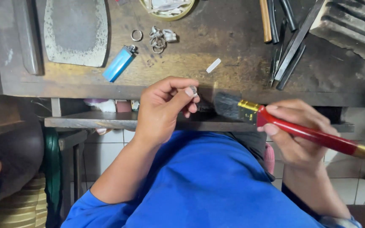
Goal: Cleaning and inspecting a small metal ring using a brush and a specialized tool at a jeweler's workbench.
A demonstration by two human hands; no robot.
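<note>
My left hand (163,107) pinches a small silver ring (193,90) between thumb and fingertips, just in front of the workbench edge. My right hand (294,133) grips a red-handled brush (305,133) with a gold ferrule and dark bristles (227,105). The bristles point left, close beside the ring and my left fingertips. Both hands hover above my lap in a blue garment (199,185).
On the worn wooden bench (233,46) lie a blue lighter (119,63), several loose silver rings (157,39), a small white piece (213,65), a grey metal plate (76,31), a round dish (167,8) and dark hand tools (286,46). A low shelf (93,120) sits under the bench.
</note>
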